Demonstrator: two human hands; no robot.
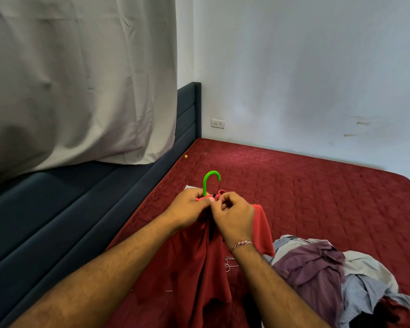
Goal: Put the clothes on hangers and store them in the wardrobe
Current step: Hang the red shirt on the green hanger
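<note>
A red shirt (194, 263) lies on the red mattress (305, 192) with a green hanger (210, 181) inside it; only the hanger's hook sticks out above the collar. My left hand (189, 209) grips the collar at the left of the hook. Right beside it, my right hand (234, 218) pinches the collar edge, fingers curled. The two hands touch at the neckline. The hanger's shoulders are hidden under the fabric.
A pile of crumpled clothes (329, 268), purple, grey and light blue, lies on the mattress to the right. A dark padded headboard (81, 221) runs along the left under a grey curtain (81, 79). A wall socket (218, 123) sits on the white wall.
</note>
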